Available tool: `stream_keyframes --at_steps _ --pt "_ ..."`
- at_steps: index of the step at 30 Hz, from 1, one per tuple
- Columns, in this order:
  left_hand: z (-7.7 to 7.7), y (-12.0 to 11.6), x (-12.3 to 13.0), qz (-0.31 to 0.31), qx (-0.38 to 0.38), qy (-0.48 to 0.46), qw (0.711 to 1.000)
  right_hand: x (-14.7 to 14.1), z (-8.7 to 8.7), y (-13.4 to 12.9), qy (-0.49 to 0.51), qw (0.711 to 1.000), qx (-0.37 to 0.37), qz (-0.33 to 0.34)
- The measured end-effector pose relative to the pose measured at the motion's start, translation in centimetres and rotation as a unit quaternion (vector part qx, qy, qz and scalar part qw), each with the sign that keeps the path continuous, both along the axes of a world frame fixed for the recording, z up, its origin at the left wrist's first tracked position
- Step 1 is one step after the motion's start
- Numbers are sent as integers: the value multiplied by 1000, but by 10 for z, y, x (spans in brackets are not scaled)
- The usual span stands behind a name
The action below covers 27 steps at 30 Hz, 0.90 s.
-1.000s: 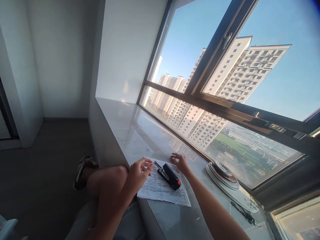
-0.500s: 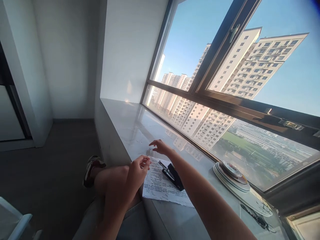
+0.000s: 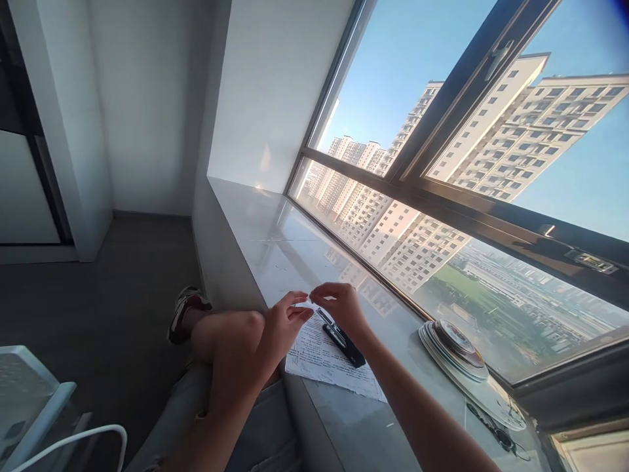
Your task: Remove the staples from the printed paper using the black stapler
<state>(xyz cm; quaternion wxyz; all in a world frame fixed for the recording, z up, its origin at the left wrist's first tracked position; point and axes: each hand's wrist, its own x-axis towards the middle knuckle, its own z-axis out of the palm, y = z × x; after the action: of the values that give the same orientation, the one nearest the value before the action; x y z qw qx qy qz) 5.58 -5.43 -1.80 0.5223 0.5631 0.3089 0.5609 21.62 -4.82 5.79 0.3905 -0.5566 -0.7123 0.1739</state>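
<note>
Dial centred on the black stapler (image 3: 352, 354), twelve toward the top of the view. Stapler lies slantwise on a printed sheet (image 3: 314, 360), its metal rail (image 3: 336, 335) exposed and pointing to about eleven. Part of it is hidden behind the right hand (image 3: 343, 307), which hangs at twelve. Left hand (image 3: 285, 322) at ten.

Fingers: left thumb and fingertips curve toward each other with a narrow gap, nothing plainly visible in it. Right fingertips are drawn close together; any piece between them is too small to make out, so cannot tell whether they hold something. The two sets of fingertips nearly meet above the far end of the sheet.

Surroundings: grey ledge (image 3: 275, 252) beneath; plate-like stack (image 3: 453, 351) at three, dark corded item (image 3: 494, 425) at four, pale sliver (image 3: 390, 425) at five, bent knee (image 3: 248, 324) at nine.

Risks, in my judgement. A tiny piece passed between such close fingertips could slip if either pinch loosens, and would be hard to find against the print. The sheet's eight o'clock corner reaches the ledge's edge; a forearm brushing it could drag paper and stapler together toward the knee. Right wrist passes close over the stapler: a low sweep might knock it round. The bare rail could nick a careless fingertip.
</note>
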Motion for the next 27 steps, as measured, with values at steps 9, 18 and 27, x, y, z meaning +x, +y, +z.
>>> stream_keyframes --at_steps 9,18,27 --pt "2 -14 15 -11 23 18 1000 -4 -21 -45 129 991 -25 -31" --pt "1 -2 -1 9 74 112 991 56 -62 -88 -60 953 173 -240" --pt "-26 7 8 -17 79 247 966 78 -103 -78 -14 978 79 -193"
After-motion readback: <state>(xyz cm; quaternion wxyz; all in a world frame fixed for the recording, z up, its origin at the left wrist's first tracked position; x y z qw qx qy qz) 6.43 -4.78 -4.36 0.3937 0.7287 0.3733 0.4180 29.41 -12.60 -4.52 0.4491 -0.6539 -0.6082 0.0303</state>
